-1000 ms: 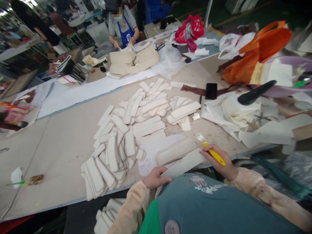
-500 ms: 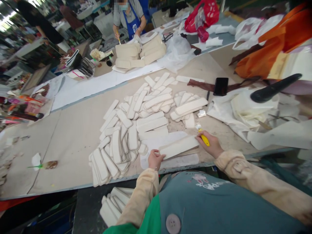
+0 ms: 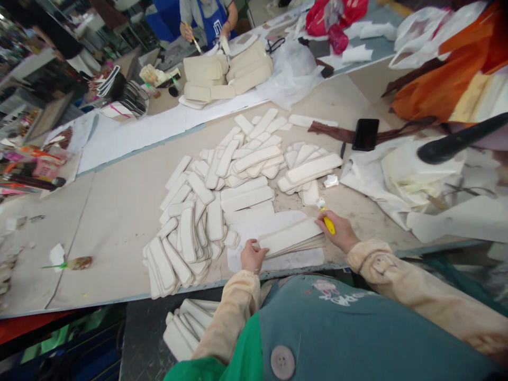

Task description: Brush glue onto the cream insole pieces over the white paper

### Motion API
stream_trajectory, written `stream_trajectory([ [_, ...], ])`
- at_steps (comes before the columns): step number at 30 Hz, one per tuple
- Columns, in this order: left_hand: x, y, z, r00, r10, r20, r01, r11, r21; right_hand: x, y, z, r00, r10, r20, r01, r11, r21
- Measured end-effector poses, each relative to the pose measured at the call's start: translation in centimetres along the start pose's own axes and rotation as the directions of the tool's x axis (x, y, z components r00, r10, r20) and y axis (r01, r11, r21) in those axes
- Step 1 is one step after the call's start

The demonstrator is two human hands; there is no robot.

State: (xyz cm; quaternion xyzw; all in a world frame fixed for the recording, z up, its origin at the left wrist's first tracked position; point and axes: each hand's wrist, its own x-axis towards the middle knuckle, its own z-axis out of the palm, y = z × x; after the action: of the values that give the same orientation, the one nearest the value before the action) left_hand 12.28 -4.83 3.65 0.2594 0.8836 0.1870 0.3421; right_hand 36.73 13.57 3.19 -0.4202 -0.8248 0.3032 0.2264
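My left hand (image 3: 254,257) has its thumb and fingers closed at the left end of a long cream strip (image 3: 291,236). The strip lies on top of a few similar strips, slightly fanned, over a white sheet (image 3: 238,260) at the front table edge. In my right hand (image 3: 339,231) is a small brush with a yellow handle (image 3: 329,224), its white-smeared head pointing away from me. The fingertips of that hand also touch the strip's right end. Beyond my hands is a loose heap of cream rounded strips (image 3: 188,233), and a smaller pile (image 3: 313,168) sits to its right.
A white container with a black handle (image 3: 462,140) stands on plastic at the right, near a phone (image 3: 365,134). Another brush (image 3: 77,263) lies far left. Across the table a co-worker in a blue apron (image 3: 212,24) holds a brush by stacked cream pieces (image 3: 204,69).
The view has shifted slightly. My right hand has edged left with the brush, and the top strip now sits closer over the strips beneath. My left hand stays at its end.
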Motion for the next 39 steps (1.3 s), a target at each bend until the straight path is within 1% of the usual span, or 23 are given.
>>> stream_trajectory([
  [5, -0.7, -0.4, -0.3, 0.999, 0.015, -0.045, -0.016, 1.0, -0.017, -0.1, -0.3, 0.1, 1.0, 0.0, 0.001, 0.0, 1.0, 0.0],
  [8, -1.1, -1.0, -0.3, 0.997, -0.009, -0.076, 0.007, 1.0, -0.019, -0.1, -0.4, 0.1, 1.0, 0.002, 0.007, -0.002, 1.0, -0.003],
  [16, -1.0, -2.3, 0.2, 0.998, -0.024, -0.064, 0.022, 0.999, -0.028, -0.3, -0.8, 0.4, 1.0, 0.006, 0.013, -0.006, 1.0, -0.025],
  [24, 0.1, -3.1, 1.2, 0.996, -0.068, -0.057, 0.06, 0.989, -0.138, -0.6, -0.2, 1.0, 1.0, 0.007, 0.02, -0.005, 0.998, -0.06],
  [31, 0.6, -3.5, 1.4, 0.995, -0.1, -0.03, 0.09, 0.964, -0.25, -0.5, 0.0, 1.3, 1.0, 0.01, 0.024, -0.008, 0.997, -0.08],
  [35, 0.5, -3.5, 1.4, 0.994, -0.101, -0.03, 0.091, 0.963, -0.255, -0.5, 0.1, 1.5, 0.999, 0.014, 0.028, -0.012, 0.996, -0.088],
  [39, 0.5, -3.3, 1.0, 0.997, -0.07, -0.044, 0.059, 0.973, -0.222, -0.4, 0.2, 1.7, 1.0, 0.018, 0.024, -0.016, 0.997, -0.08],
])
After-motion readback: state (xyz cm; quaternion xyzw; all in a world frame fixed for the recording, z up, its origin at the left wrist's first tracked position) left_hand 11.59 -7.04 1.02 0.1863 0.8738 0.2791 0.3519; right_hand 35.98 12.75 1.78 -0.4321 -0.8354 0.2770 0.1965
